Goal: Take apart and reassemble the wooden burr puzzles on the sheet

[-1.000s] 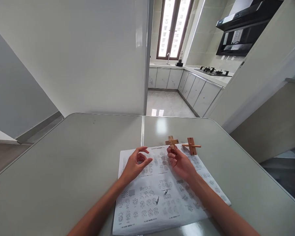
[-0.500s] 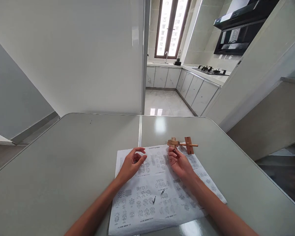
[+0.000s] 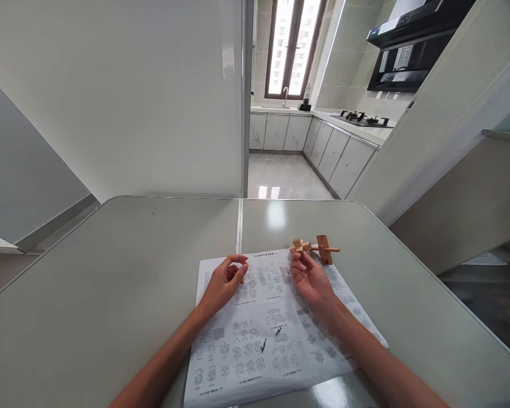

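Observation:
My right hand (image 3: pixel 310 277) is closed, its thumb and fingertips pinching a small light wooden interlocking puzzle (image 3: pixel 301 245) with jutting blocks. Just right of the puzzle is a reddish-brown wooden plate (image 3: pixel 324 258) crossed by a wooden rod (image 3: pixel 334 250). Whether the rod touches the puzzle I cannot tell. My left hand (image 3: pixel 225 282) hovers over the left part of the printed sheet (image 3: pixel 276 362), fingers loosely curled, with a gap between thumb and forefinger and nothing visible in them. The sheet shows rows of small line drawings and two dark tick marks.
The sheet lies on a glossy grey-green table (image 3: pixel 110 294) with a pale seam (image 3: pixel 239 226) down its middle. Beyond the far edge stand a white panel (image 3: pixel 153 113) and a kitchen with white cabinets (image 3: pixel 348 164), a stove (image 3: pixel 361 118) and a window (image 3: pixel 291 48).
The wooden puzzle has turned in my right hand, so its blocks face another way. My left hand has drawn slightly left, its thumb nearer the forefinger. The view has shifted a little.

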Demonstrator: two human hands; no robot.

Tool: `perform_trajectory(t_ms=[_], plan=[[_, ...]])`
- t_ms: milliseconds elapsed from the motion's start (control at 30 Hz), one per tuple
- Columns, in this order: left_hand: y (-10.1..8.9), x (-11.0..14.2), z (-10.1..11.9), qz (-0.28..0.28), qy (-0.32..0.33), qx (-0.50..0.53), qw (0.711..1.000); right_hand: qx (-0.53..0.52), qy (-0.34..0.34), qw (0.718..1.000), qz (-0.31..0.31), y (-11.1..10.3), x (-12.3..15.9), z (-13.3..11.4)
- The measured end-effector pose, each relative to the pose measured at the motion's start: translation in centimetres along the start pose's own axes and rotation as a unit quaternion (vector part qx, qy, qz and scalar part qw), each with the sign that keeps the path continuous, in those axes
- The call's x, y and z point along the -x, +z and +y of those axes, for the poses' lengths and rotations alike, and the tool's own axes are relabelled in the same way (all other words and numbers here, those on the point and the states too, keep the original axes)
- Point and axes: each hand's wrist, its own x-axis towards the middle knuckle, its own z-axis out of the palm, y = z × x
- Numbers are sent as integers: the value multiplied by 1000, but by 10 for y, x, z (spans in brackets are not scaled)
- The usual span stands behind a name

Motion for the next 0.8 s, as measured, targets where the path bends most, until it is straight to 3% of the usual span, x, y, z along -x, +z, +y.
perform_trajectory(t_ms=[233, 467, 800], plan=[[0, -1, 0, 3, -6, -5, 1000, -9, 21, 1000, 12, 11, 6, -1], [0, -1, 3, 4, -2, -18, 1000, 82, 100, 991, -40, 34, 26, 20], [1, -2, 9, -4, 8, -31, 999, 311, 27, 941, -129, 50, 44, 28]])
